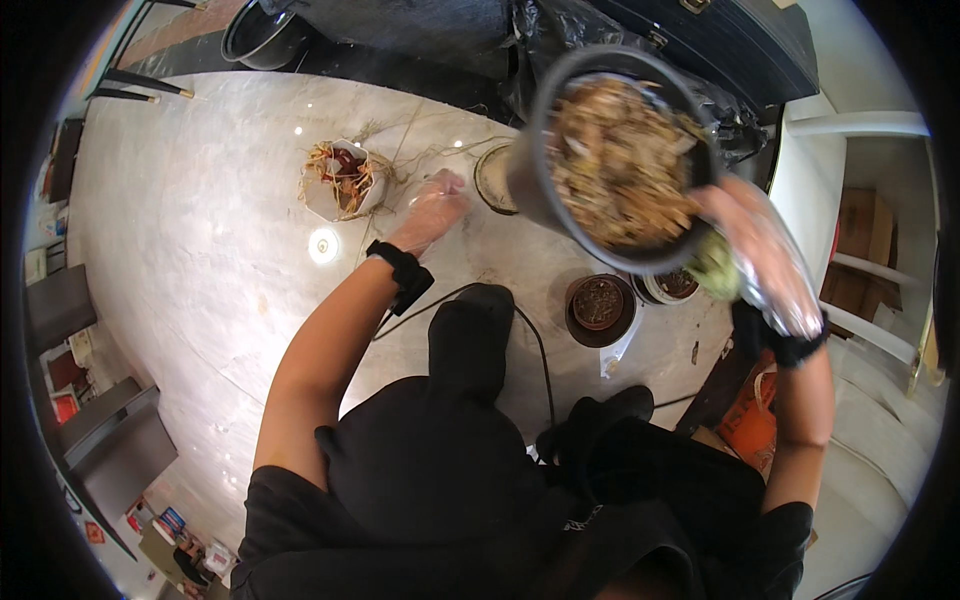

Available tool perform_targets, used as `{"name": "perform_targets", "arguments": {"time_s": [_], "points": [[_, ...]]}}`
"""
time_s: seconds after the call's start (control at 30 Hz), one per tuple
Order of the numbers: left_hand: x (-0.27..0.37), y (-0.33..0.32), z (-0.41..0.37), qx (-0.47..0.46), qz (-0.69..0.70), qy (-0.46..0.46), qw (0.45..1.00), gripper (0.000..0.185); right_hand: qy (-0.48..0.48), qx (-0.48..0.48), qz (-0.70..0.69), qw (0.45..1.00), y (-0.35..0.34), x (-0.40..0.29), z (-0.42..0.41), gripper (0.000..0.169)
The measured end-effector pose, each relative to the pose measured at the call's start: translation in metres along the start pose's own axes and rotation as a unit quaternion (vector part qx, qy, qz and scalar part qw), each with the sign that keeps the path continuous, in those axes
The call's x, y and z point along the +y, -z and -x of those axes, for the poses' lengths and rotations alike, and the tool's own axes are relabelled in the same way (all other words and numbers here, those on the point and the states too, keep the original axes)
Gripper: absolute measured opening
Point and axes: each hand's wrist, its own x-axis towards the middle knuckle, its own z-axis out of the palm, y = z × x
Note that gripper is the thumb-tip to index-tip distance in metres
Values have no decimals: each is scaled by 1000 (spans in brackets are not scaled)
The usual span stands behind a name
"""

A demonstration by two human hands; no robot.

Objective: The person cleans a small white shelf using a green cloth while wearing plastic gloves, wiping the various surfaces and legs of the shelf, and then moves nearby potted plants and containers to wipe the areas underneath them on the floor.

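Observation:
My right hand [765,247], in a clear plastic glove, grips the rim of a dark bucket [529,169] on its right side. The bucket is raised and tilted towards me, with brown dry plant scraps [622,161] inside, somewhat blurred. My left hand [439,202], also in a clear glove, hovers over the floor with its fingers curled; whether anything thin is between them cannot be told. Left of it stands a white faceted pot [345,202] with dry stalks and dark red pieces. A round pale-filled container [493,180] is partly hidden behind the bucket.
Nested brown plant pots [600,309] and a white-rimmed pot [675,289] stand below the bucket, near a green round thing [714,266]. A black cable [544,352] runs around my foot. Black plastic sheeting [555,30] and a dark case [720,45] lie at the back; a black basin [262,37] stands back left.

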Motion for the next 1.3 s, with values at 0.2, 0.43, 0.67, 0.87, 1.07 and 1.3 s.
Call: {"name": "perform_targets", "arguments": {"time_s": [0.2,0.43,0.67,0.87,1.07,1.3], "points": [[33,-11,-6,48,-316,-145,936,88,32,149,341,928,8,-47,102,25],[55,-39,-34,5,-412,-176,894,121,-54,153,291,943,-15,-52,182,18],[60,-46,-45,-50,-444,-117,887,127,-145,160,227,950,-36,-46,225,15],[74,-32,-44,-54,-464,-101,878,130,-157,189,220,944,-47,-39,235,16],[96,13,-15,-45,-454,-107,883,129,-163,185,190,950,-40,-43,220,14],[147,16,14,-24,-315,-87,945,124,-135,135,151,970,-29,-35,202,23]]}}
